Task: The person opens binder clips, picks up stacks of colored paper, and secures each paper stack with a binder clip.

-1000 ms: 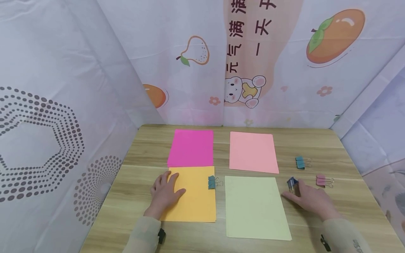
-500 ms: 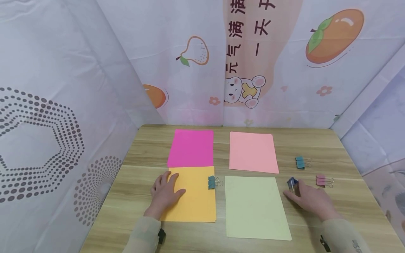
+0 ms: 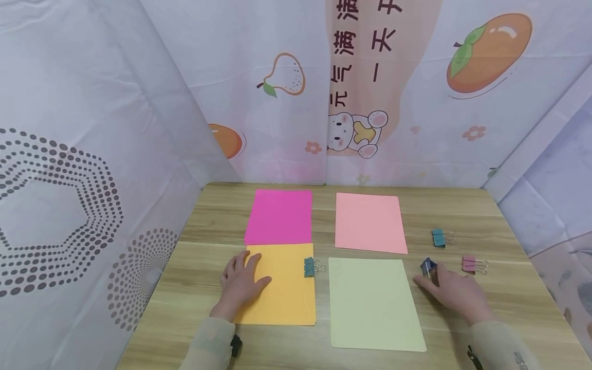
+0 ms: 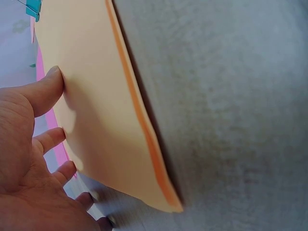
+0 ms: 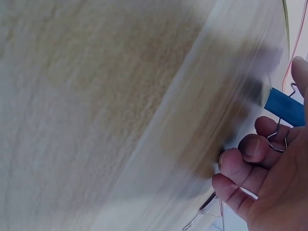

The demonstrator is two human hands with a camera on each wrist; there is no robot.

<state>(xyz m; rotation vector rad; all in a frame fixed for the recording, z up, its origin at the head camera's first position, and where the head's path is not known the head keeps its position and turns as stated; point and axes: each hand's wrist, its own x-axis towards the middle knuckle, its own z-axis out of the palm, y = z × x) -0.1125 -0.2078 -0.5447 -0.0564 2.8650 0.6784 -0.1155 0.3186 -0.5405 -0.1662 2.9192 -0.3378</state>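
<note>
My left hand (image 3: 242,281) rests with spread fingers on the left side of the yellow-orange paper stack (image 3: 287,300). Thumb and fingertips touch the sheets in the left wrist view. A teal binder clip (image 3: 309,267) sits on the stack's right edge, its wire handles pointing right. Over the table at the right, my right hand (image 3: 457,294) holds a dark blue binder clip (image 5: 284,107) between thumb and fingers. Part of that clip is hidden by the hand. Pale green paper (image 3: 375,303) lies just left of the right hand.
Magenta paper (image 3: 279,216) lies behind the yellow-orange stack, and pink paper (image 3: 369,222) behind the pale green one. Beyond the right hand are another teal binder clip (image 3: 439,238) and a pink binder clip (image 3: 469,263). Printed curtains (image 3: 287,128) border the wooden table (image 3: 213,205).
The right hand and its blue binder clip have shifted very slightly. The left hand, papers and other clips stay where they were.
</note>
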